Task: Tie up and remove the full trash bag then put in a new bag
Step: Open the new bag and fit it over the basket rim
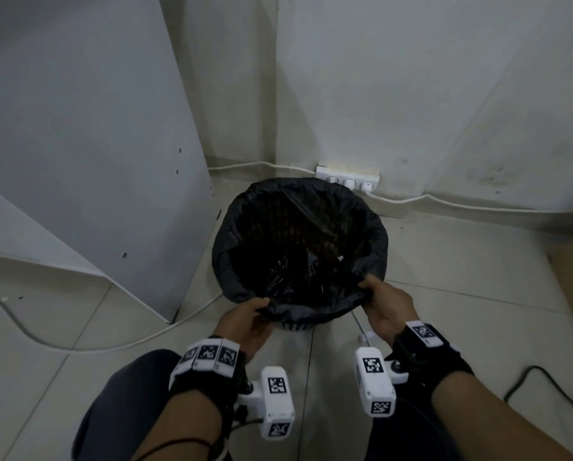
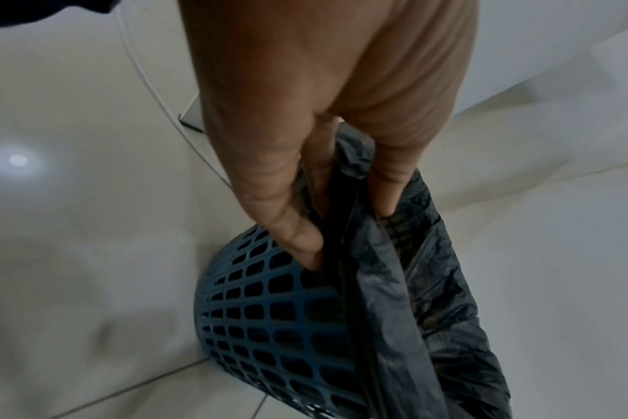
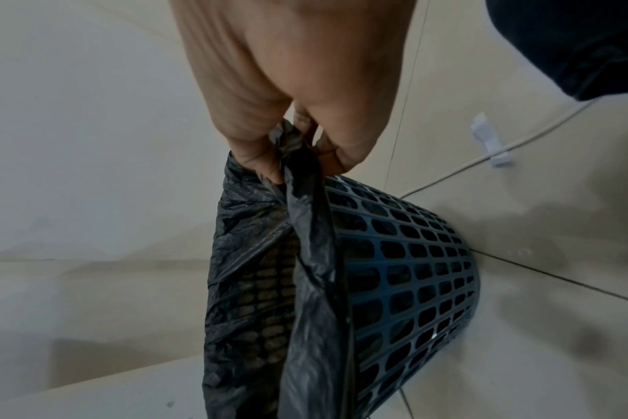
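A black trash bag (image 1: pixel 298 201) lines a blue lattice bin (image 2: pixel 269 306) that stands on the tiled floor in a corner. The bag's edge is folded over the bin's rim all round. My left hand (image 1: pixel 248 314) pinches the bag's edge at the near left of the rim. My right hand (image 1: pixel 378 301) pinches the bag's edge at the near right. In the left wrist view the left hand's fingers (image 2: pixel 291 226) curl into the folded plastic (image 2: pixel 388 283). In the right wrist view the bunched plastic (image 3: pixel 305 215) sits between thumb and fingers over the bin (image 3: pixel 413 269).
A white power strip (image 1: pixel 346 178) lies against the wall just behind the bin, with a white cable (image 1: pixel 478 202) along the skirting. A grey cabinet panel (image 1: pixel 89 144) stands at the left. Another cable (image 1: pixel 79 344) crosses the floor at the near left, a black one (image 1: pixel 544 380) at the right.
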